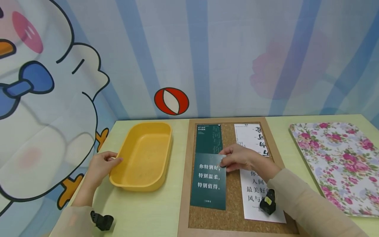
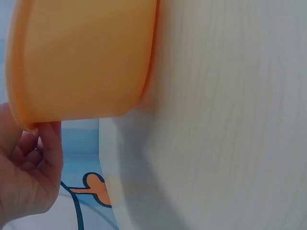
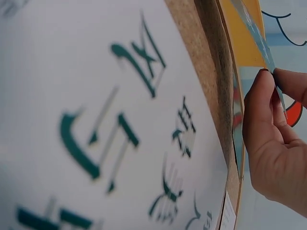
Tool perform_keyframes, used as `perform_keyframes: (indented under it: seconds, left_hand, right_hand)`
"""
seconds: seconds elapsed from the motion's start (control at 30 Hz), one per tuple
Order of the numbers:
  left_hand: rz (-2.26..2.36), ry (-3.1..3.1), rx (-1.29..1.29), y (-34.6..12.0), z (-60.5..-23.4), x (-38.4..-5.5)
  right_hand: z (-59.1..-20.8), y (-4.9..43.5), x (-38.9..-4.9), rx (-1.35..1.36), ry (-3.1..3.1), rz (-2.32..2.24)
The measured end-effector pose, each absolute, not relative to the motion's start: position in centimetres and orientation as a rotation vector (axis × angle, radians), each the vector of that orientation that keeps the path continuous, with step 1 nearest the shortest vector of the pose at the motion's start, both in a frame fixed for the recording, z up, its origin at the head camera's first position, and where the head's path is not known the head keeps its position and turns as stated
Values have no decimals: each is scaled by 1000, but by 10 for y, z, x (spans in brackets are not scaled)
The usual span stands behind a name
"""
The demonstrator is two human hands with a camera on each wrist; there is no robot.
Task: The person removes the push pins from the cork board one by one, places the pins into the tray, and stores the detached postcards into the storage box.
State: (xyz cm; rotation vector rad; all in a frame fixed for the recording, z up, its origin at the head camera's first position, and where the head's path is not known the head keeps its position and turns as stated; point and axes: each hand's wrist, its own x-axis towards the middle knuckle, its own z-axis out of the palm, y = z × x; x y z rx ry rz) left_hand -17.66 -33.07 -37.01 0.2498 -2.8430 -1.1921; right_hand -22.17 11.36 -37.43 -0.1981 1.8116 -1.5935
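Note:
My left hand [image 1: 102,166] pinches the left rim of a yellow plastic basin [image 1: 145,151], thumb over the edge; in the left wrist view its fingers curl under the rim of the basin [image 2: 86,62]. With thumb and fingers my right hand [image 1: 241,158] grips the right edge of a dark green card [image 1: 208,194] printed with white characters. The card overlaps the lower part of another green card [image 1: 207,135] on a wood-framed corkboard [image 1: 231,204]. Seen edge-on in the right wrist view, the held card [image 3: 256,33] sits between thumb and fingers.
White printed sheets [image 1: 250,131] run down the board's right side, partly behind my right forearm. A floral tray [image 1: 343,158] lies at the right of the pale table [image 1: 142,210]. Behind the table hangs a striped cartoon backdrop [image 1: 225,65].

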Motion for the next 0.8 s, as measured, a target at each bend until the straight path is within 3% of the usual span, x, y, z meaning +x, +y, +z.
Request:
perform_keyframes:
  seconds: [0.8]
  left_hand:
    - [-1222,-2849,278,-328,-367,-175]
  right_hand:
    - [-368,117,-228,-168,1598,-1726]
